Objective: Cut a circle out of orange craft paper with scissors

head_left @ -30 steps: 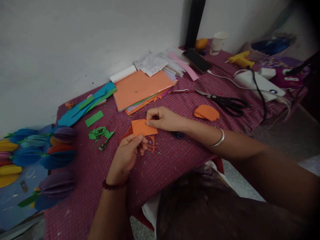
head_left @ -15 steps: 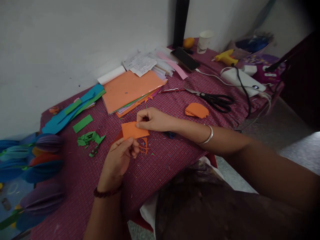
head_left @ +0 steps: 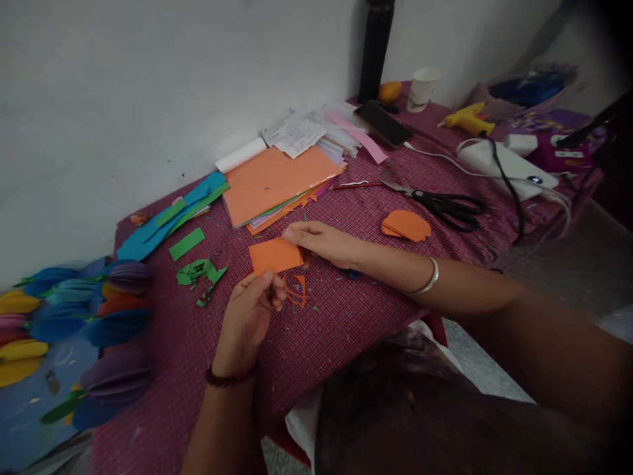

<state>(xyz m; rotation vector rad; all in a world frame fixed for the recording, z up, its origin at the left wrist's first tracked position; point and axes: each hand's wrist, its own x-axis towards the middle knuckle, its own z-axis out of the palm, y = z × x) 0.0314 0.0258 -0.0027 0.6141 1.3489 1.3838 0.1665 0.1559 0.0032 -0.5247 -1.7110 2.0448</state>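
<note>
Between my two hands is a rectangular piece of orange paper (head_left: 275,254); whether it is one sheet or several, I cannot tell. My left hand (head_left: 251,300) pinches its near edge between thumb and fingers. At its far right corner, my right hand (head_left: 319,243) grips it with the thumb on top and the fingers partly hidden below. Thin orange paper scraps (head_left: 299,291) lie on the table just beside the left fingers. Right of the right hand rests a small pile of rounded orange paper cut-outs (head_left: 405,225).
Black-handled scissors (head_left: 448,206) lie behind the cut-outs. A stack of coloured paper (head_left: 279,181), green scraps (head_left: 200,272) and blue strips (head_left: 171,218) sit to the left. A phone (head_left: 383,123), paper cup (head_left: 423,89), yellow glue gun (head_left: 469,119) and white power strip (head_left: 509,168) stand at the back right.
My right hand has shifted from the paper's top face to its far right corner. The left hand keeps its pinch. The whole view has swung a little to the left.
</note>
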